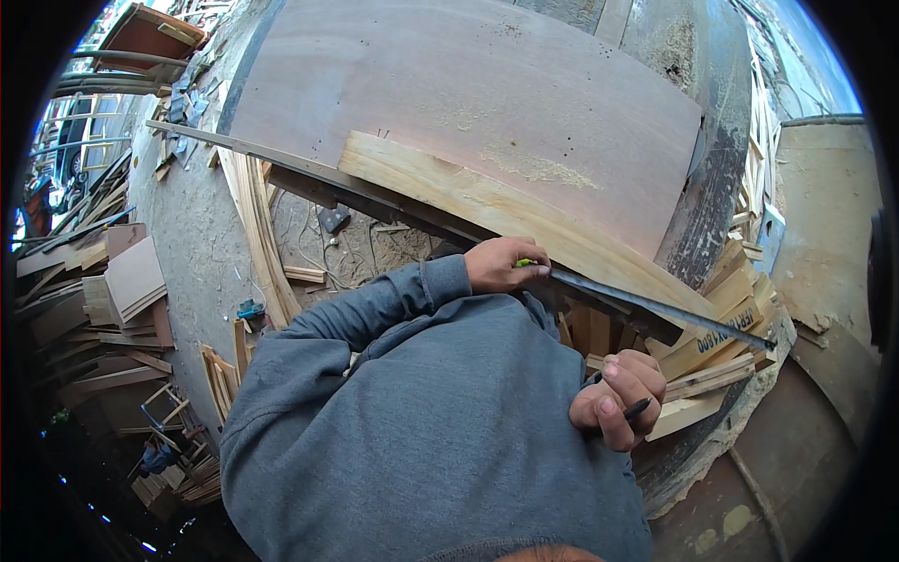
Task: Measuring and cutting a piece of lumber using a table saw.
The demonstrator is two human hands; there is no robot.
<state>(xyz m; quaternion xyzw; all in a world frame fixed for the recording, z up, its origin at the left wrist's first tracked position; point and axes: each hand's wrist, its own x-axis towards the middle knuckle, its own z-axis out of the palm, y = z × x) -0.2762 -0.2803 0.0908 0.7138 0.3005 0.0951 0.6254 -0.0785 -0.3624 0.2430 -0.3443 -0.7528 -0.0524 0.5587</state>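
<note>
My left hand [506,265] is closed at the near edge of the bench, round what looks like a tape measure [660,308]. A bit of its yellow-green body shows between my fingers. Its thin grey blade runs out to the right along the near side of a pale wooden plank [449,187], past the plank's right end. The plank lies along the edge of a plywood-topped bench [393,75]. Close to my body, below the blade, my right hand [620,403] has its fingers curled round a black pen [638,409], whose dark end sticks out.
Sawdust [543,170] and a few nails lie on the plywood. Cut timber [721,332] is stacked under the bench's right end. Long strips [253,225] lean at the left, with cords on the floor beside them. Board offcuts [136,281] are piled further left.
</note>
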